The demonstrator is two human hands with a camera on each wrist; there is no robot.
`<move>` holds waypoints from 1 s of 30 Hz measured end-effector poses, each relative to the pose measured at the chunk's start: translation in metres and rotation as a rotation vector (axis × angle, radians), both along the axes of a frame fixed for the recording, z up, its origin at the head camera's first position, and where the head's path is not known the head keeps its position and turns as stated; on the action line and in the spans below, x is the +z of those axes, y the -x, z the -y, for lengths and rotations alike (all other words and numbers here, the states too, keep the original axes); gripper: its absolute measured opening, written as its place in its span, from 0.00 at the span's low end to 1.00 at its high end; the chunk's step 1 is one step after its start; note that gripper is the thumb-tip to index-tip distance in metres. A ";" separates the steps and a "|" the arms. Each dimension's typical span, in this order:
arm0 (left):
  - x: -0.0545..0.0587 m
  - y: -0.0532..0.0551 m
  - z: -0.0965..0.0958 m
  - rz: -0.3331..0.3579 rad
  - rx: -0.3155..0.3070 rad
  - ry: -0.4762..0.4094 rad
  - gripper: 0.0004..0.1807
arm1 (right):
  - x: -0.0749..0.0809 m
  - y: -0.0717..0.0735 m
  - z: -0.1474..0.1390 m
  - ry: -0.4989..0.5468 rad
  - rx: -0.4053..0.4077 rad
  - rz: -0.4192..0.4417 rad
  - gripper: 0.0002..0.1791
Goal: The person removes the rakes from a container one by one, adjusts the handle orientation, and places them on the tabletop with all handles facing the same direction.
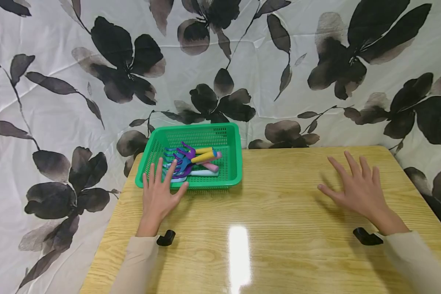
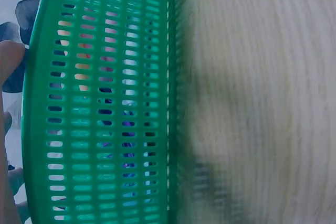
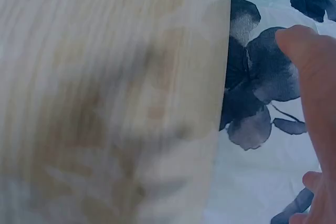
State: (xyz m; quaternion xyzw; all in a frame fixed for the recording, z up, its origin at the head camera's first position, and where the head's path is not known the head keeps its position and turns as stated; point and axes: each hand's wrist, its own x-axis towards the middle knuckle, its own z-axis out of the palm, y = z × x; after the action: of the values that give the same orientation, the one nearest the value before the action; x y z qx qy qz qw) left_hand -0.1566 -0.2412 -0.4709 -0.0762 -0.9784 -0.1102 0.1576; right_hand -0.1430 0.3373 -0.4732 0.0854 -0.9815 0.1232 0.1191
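Observation:
A green plastic basket (image 1: 235, 179) with slotted walls stands at the table's back left. Several small fork-like tools (image 1: 202, 157) lie heaped inside it, with purple and blue tined heads and yellow, pink and pale blue handles. My left hand (image 1: 159, 200) is spread at the basket's front left edge, its fingers overlapping the rim in the head view; whether it touches cannot be told. In the left wrist view the slotted basket wall (image 2: 94, 124) fills the left half beside my thumb. My right hand (image 1: 360, 192), fingers spread, hovers over the table's right side, holding nothing.
The light wooden table (image 1: 279, 228) has a bright reflection at its front middle. A white cloth with dark flowers (image 1: 272, 81) hangs behind it and along the left side. Small black devices (image 1: 166, 238) sit at both wrists.

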 end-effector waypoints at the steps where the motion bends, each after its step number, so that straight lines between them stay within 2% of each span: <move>1: 0.001 0.000 0.001 -0.001 -0.002 -0.005 0.47 | 0.003 0.003 -0.001 -0.007 0.012 -0.013 0.55; 4: 0.006 0.002 0.007 -0.016 -0.003 -0.011 0.47 | 0.016 0.012 -0.001 -0.025 0.050 -0.037 0.55; 11: 0.017 0.004 0.025 -0.032 0.003 0.003 0.46 | 0.053 0.033 0.001 -0.068 0.120 -0.023 0.55; 17: 0.019 0.002 0.041 -0.008 0.002 -0.019 0.46 | 0.072 0.052 0.012 -0.004 0.261 0.008 0.55; 23: 0.018 -0.001 0.064 0.051 0.000 -0.169 0.46 | 0.094 0.077 0.040 0.114 0.364 0.177 0.53; 30: 0.009 0.001 0.083 0.142 0.033 -0.345 0.50 | 0.110 0.102 0.080 0.143 0.505 0.174 0.47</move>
State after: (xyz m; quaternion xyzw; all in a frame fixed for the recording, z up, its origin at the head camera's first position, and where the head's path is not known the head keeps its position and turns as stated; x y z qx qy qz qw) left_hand -0.1575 -0.3246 -0.4623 -0.0239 -0.9548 -0.2787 0.1005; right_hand -0.2449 0.2573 -0.3635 0.3077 -0.9245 0.2248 0.0058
